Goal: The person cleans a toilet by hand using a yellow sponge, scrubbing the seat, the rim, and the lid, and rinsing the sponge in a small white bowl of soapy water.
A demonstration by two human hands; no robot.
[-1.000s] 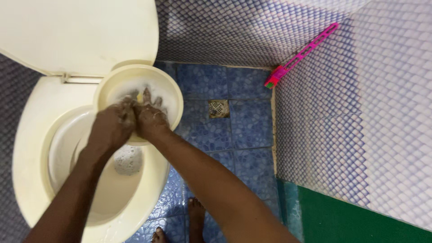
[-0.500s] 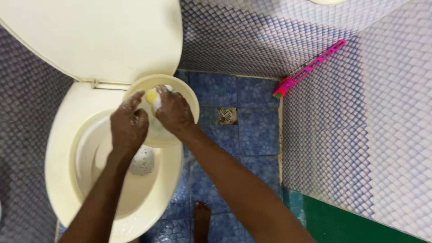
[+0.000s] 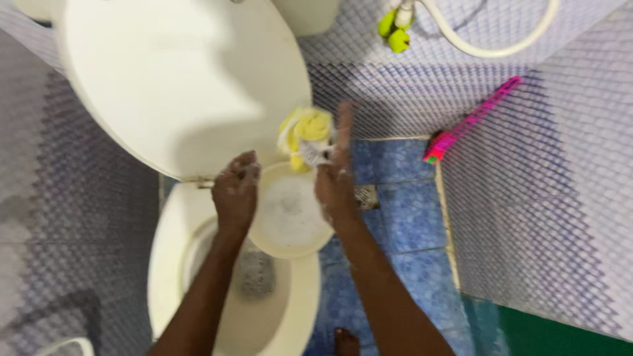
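Head view: right hand (image 3: 335, 179) pinching yellow sponge (image 3: 304, 134), lifted above cream bowl (image 3: 290, 214), likely so suds drip back in. Left hand (image 3: 235, 191) curled on bowl's left rim, steadying it over toilet seat (image 3: 165, 264). Pink brush (image 3: 471, 120) well right of bowl, against wall.

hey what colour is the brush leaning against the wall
Bright pink; the brush shows plainly in the head view, propped on the tiled wall.

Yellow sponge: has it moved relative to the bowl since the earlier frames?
Yes. The yellow sponge, in the right hand, now sits lifted above the bowl's far rim, against the toilet lid; earlier it was inside the bowl.
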